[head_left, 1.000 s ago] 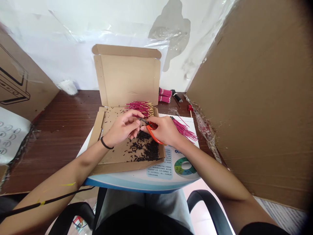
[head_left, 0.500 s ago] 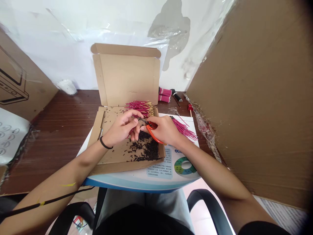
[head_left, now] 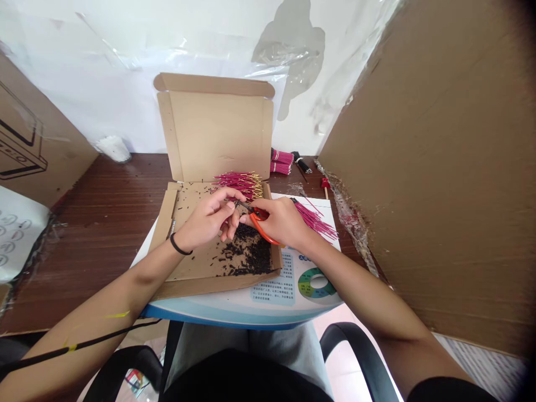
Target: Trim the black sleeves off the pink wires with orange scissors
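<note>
My right hand (head_left: 287, 220) is closed around orange-handled cutters (head_left: 264, 231), whose dark jaws point left toward my other hand. My left hand (head_left: 209, 216) is closed in a pinch on a thin wire at the jaws, most of it hidden by the fingers. Both hands are over an open cardboard box (head_left: 188, 268). Many short black scraps (head_left: 255, 259) lie in it below the cutters. Behind my fingers rests a pile of magenta wires (head_left: 234, 182) with gold-coloured tips.
More loose magenta wires (head_left: 316, 220) lie on the printed white sheet (head_left: 272, 312) to the right. Tied magenta bundles (head_left: 281, 162) and a black bundle (head_left: 302, 163) are behind the box. A tall cardboard panel (head_left: 444, 167) stands on the right.
My hands stay almost in place with the cutters at the left fingertips. The left fingers shift very slightly; the view moves a little.
</note>
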A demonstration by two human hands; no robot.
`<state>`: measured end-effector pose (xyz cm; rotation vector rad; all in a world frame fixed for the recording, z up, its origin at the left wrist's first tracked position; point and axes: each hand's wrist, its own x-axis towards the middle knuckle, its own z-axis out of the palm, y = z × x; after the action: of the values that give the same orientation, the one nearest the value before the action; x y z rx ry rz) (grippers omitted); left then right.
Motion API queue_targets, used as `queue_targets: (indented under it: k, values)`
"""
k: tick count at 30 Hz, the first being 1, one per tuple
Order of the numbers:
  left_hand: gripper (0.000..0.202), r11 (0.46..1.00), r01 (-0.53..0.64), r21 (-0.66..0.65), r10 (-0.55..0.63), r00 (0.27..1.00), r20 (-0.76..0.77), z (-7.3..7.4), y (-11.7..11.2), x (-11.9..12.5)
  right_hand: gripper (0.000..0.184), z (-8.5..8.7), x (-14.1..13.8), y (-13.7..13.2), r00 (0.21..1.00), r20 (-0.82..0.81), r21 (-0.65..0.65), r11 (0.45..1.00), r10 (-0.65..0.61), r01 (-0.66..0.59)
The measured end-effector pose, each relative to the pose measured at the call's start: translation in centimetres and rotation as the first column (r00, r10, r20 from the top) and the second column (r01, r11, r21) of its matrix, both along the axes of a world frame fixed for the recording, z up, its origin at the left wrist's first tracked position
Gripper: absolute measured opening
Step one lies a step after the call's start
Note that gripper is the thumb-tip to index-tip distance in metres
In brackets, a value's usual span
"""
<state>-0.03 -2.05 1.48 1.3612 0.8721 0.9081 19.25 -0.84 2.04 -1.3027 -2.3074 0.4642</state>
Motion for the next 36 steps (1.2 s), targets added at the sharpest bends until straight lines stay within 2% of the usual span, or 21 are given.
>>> queue_targets:
  k: [7,15,19,24,28,30,33,36]
  values:
    - [0.023,0.985,-0.17,-0.021,0.17,0.985,0.0,0.04,0.13,0.23,0.048,0.03,-0.14,-0.17,0.999,0.014,0.02,0.999,-0.041,0.041]
    - [0.023,0.946,-0.281,0.164,0.3,0.948,-0.107,-0.43,-0.02,0.48,0.045,-0.01,-0.41,-0.2,0.995,0.078,0.048,0.997,-0.063,0.06]
    - [0.026,0.932,-0.305,0.195,0.331,0.937,-0.114,-0.22,-0.36,0.78,0.047,-0.12,-0.35,-0.04,0.994,0.097,0.065,0.997,-0.047,0.04]
    - [0.027,0.94,-0.29,0.181,0.313,0.943,-0.112,-0.18,-0.4,0.77,0.042,-0.36,-0.26,0.15,0.994,0.111,0.109,0.994,-0.011,-0.001]
    - [0.035,0.985,-0.154,0.077,0.157,0.987,-0.032,-0.22,-0.18,0.64,0.041,-0.4,-0.28,0.09,0.994,0.104,0.138,0.99,0.019,-0.034]
    - [0.036,0.992,-0.121,0.033,0.121,0.993,-0.001,-0.19,-0.12,0.65,0.045,-0.39,-0.33,0.0,0.995,0.1,0.133,0.991,0.01,-0.023]
    - [0.025,0.965,-0.239,0.112,0.247,0.967,-0.062,-0.16,-0.17,0.79,0.052,-0.46,-0.51,-0.16,0.994,0.099,0.129,0.991,-0.044,0.031]
    - [0.017,0.873,-0.402,0.277,0.45,0.882,-0.139,-0.31,-0.34,1.0,0.054,-0.64,-0.77,-0.35,0.991,0.096,0.124,0.989,-0.088,0.076]
